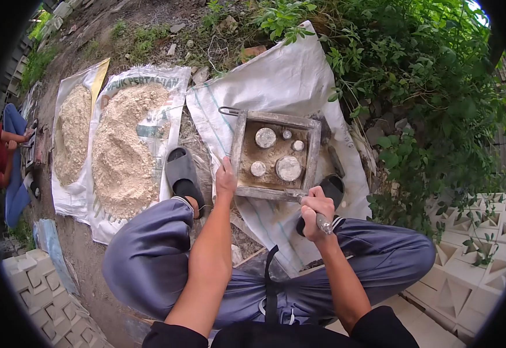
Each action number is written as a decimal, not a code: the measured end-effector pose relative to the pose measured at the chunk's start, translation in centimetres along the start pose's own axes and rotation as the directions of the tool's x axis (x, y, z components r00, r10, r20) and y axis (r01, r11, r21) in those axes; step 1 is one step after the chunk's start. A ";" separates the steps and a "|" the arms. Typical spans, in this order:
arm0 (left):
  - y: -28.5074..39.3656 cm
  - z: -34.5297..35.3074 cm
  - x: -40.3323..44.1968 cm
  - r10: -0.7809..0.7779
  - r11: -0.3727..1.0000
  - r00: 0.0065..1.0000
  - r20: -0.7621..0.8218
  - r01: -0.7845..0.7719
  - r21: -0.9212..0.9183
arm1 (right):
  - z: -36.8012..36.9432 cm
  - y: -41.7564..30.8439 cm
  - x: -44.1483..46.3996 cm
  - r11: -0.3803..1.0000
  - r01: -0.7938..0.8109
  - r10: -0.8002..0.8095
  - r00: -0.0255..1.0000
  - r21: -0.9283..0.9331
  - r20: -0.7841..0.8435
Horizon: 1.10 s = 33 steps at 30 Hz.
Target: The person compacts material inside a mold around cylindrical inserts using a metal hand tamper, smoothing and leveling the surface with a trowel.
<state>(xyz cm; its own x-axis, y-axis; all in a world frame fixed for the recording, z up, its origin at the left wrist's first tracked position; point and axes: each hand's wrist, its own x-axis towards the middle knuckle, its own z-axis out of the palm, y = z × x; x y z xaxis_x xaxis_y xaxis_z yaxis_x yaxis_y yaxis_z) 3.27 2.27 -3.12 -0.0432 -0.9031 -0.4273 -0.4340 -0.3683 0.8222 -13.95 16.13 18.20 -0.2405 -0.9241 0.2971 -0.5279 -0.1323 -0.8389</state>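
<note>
A square wooden frame (240, 142) lies on a white woven sack, with packed sand-like material inside. Several round, pale, dusty pieces of different sizes sit in it, the biggest a disc (288, 168) near the lower right. My left hand (226, 180) is closed at the frame's lower left side, fingers against the wood. In my right hand (318, 209) is a hand tool with a thick, worn handle (324, 224). Its narrow metal end reaches the frame's near edge at the lower right; the fist hides part of it, and I cannot make out its exact kind.
Two sacks with heaps of pale powder (122, 156) lie to the left. A dark stick-like piece (336, 160) rests right of the frame. Leafy plants (415, 69) border the right. Patterned blocks (467, 261) stand at lower right. Another person (9, 151) sits at far left.
</note>
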 end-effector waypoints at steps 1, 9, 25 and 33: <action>-0.2 0.1 0.2 0.020 0.999 1.000 0.010 -0.020 -0.026 | 0.7 1.3 -0.3 1.000 0.008 -0.007 1.000 -0.014 0.016; 0.5 -0.1 -0.3 0.029 0.999 0.999 -0.019 -0.028 0.042 | -0.7 2.7 -0.4 0.998 0.025 -0.020 0.994 0.049 -0.111; 3.2 -0.4 -2.2 0.163 0.961 0.977 -0.137 -0.126 0.246 | 0.3 2.4 0.7 0.991 0.125 -0.121 0.989 0.044 -0.088; 3.4 -0.3 -2.1 0.134 0.967 0.983 -0.124 -0.102 0.234 | 1.7 3.0 1.3 0.993 0.116 -0.110 0.982 0.034 -0.152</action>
<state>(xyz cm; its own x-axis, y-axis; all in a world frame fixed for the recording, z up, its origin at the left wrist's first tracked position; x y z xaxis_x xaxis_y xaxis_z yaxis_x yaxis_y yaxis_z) 2.14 2.79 0.71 0.0110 -0.9647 -0.2631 -0.6257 -0.2119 0.7508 -14.47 13.95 15.33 -0.3020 -0.8387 0.4531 -0.5244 -0.2507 -0.8137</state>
